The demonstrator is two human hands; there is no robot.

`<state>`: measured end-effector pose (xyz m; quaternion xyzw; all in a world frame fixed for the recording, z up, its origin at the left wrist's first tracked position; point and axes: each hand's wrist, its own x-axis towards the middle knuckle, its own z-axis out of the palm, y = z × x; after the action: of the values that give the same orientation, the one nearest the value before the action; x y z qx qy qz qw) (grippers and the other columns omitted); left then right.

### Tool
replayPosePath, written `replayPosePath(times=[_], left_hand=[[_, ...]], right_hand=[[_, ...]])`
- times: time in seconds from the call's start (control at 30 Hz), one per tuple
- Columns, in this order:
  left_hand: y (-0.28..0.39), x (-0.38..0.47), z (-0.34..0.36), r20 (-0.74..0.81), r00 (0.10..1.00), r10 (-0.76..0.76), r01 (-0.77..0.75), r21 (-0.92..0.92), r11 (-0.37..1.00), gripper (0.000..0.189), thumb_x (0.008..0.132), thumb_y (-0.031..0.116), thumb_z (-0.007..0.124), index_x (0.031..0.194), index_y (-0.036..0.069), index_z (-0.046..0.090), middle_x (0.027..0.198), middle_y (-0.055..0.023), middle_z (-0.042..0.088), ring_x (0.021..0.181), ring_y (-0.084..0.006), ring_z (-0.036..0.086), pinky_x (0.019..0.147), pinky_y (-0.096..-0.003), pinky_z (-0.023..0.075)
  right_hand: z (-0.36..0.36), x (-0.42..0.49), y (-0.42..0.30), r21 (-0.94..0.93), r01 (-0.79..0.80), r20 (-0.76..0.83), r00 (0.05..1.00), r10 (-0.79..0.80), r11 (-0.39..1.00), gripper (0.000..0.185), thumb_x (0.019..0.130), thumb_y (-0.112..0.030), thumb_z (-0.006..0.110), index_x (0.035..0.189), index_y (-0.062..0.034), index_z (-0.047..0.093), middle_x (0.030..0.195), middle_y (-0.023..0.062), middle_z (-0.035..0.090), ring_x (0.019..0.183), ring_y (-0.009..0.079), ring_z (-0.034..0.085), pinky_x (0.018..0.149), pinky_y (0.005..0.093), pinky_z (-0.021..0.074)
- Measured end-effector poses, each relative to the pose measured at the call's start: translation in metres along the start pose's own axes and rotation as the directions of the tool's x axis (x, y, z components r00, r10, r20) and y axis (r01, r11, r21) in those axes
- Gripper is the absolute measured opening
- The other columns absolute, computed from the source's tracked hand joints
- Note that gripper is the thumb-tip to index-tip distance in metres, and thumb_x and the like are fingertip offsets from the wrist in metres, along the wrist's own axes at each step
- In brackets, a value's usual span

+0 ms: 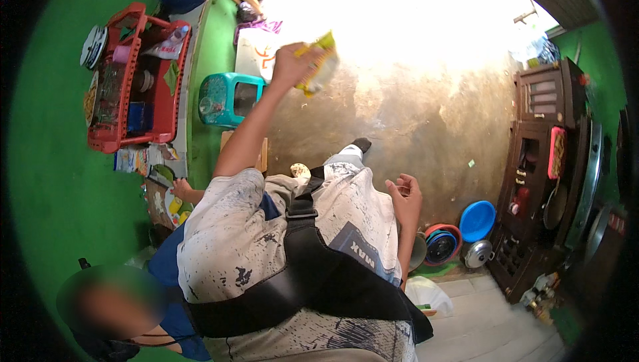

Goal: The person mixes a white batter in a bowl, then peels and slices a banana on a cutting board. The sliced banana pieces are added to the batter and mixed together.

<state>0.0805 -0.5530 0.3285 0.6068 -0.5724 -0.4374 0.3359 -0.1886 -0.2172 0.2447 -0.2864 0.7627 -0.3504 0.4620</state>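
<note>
My left hand grips a yellow and clear plastic packet, held out over the floor near the green stool. What fills the packet is too blurred to tell. On the other side of my body, my right hand hangs beside my shirt with its fingers loosely curled and nothing in it.
A person in blue is close at the left, one hand by a plate with yellow items. A red plastic rack stands on a ledge. Basins, a lidded pot and a dark wooden cabinet are at the right.
</note>
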Motion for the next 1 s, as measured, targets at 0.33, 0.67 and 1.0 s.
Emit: replayPosePath(times=[0.33, 0.67, 1.0], left_hand=[[-0.066, 0.036, -0.248, -0.797, 0.439, -0.414, -0.272, -0.557, 0.785, 0.046, 0.077, -0.002, 0.078, 0.119, -0.007, 0.059, 0.115, -0.0193, 0.067, 0.090, -0.0312, 0.072, 0.072, -0.0459, 0.0633], [-0.084, -0.028, -0.355, -0.932, -0.143, -0.333, -0.279, -0.285, 0.917, 0.032, 0.072, -0.008, 0.074, 0.102, -0.009, 0.063, 0.105, -0.0234, 0.070, 0.080, -0.0321, 0.071, 0.065, -0.0457, 0.0629], [-0.262, -0.123, -0.469, -0.807, -0.472, -0.355, 0.193, -0.488, 0.851, 0.047, 0.075, 0.011, 0.078, 0.107, -0.014, 0.056, 0.114, -0.0303, 0.066, 0.100, -0.0379, 0.069, 0.080, -0.0464, 0.0582]], right_hand=[[0.002, 0.031, -0.018, -0.136, 0.103, 0.154, 0.985, -0.082, 0.985, 0.046, 0.088, -0.027, 0.080, 0.122, -0.0003, 0.064, 0.106, 0.0138, 0.071, 0.088, 0.0188, 0.068, 0.076, 0.0327, 0.0541], [0.009, 0.067, -0.018, -0.137, 0.086, 0.279, 0.959, -0.045, 0.987, 0.047, 0.088, -0.031, 0.079, 0.120, 0.0006, 0.065, 0.105, 0.0188, 0.072, 0.090, 0.0250, 0.071, 0.079, 0.0375, 0.0547], [0.016, 0.078, -0.020, -0.229, 0.125, 0.362, 0.931, -0.034, 0.965, 0.045, 0.088, -0.031, 0.078, 0.119, 0.0012, 0.066, 0.106, 0.0190, 0.073, 0.090, 0.0248, 0.072, 0.078, 0.0374, 0.0564]])
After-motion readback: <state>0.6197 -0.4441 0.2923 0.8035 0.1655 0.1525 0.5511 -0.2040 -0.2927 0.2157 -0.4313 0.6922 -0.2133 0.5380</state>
